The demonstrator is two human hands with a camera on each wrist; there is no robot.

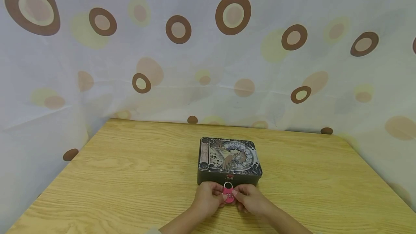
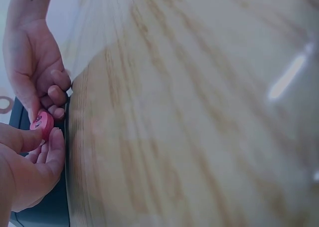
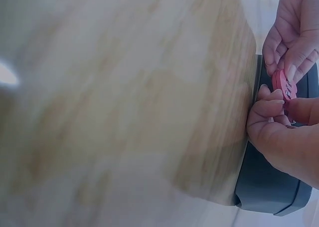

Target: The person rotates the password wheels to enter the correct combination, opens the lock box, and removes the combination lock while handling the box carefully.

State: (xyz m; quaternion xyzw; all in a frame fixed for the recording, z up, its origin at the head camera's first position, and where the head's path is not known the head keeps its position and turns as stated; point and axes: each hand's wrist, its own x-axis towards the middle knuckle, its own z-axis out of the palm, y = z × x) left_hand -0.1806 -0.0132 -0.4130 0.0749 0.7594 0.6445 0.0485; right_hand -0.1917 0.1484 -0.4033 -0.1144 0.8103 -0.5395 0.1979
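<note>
A pink combination padlock (image 1: 229, 195) with a row of number dials hangs by its silver shackle at the clasp (image 1: 229, 177) on the front of a dark tin box (image 1: 208, 177). The box lid carries a printed picture with a clock-like ring. My left hand (image 1: 208, 199) pinches the padlock's left side between thumb and fingers. From the right, my right hand (image 1: 251, 199) pinches the other side, its thumb beside the dials. Both wrist views show the pink padlock (image 2: 44, 124) between the two hands, close in front of the box's dark side (image 3: 269, 179).
The box stands on a wood-grain table (image 1: 136, 176), toward its front middle. Behind the table hangs a pale curtain (image 1: 201, 53) with brown and yellow round spots, which also runs along both sides.
</note>
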